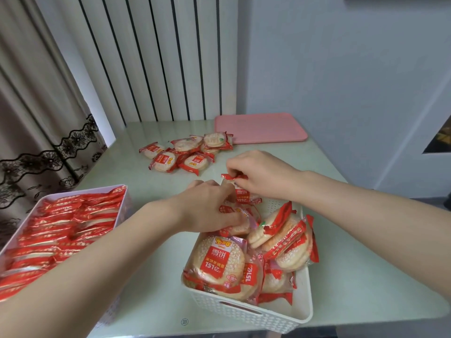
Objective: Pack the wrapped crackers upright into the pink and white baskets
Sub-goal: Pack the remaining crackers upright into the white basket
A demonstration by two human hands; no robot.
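A person's two bare forearms reach over a pale green bench (136,167). The right hand (264,175) pinches the crimped red end of a round rice cracker in clear-and-red wrapping (240,189), holding it on edge at the far end of a white woven-pattern plastic basket (246,311). The left hand (207,208) curls its fingers around the wrapped crackers already standing there (238,224), bracing them. Nearer the camera, crackers in that basket lie tilted and overlapping rather than upright. At left, a pale pink-walled basket (73,192) looks full, with rows of wrappers on edge. A loose heap of wrapped crackers (185,153) waits further back on the bench, beside a flat pink plastic tray (261,128).

The step in hand seems to be seating one cracker upright in the white basket. Next, it likely needs sliding down against its neighbours while the left hand stops the row toppling.
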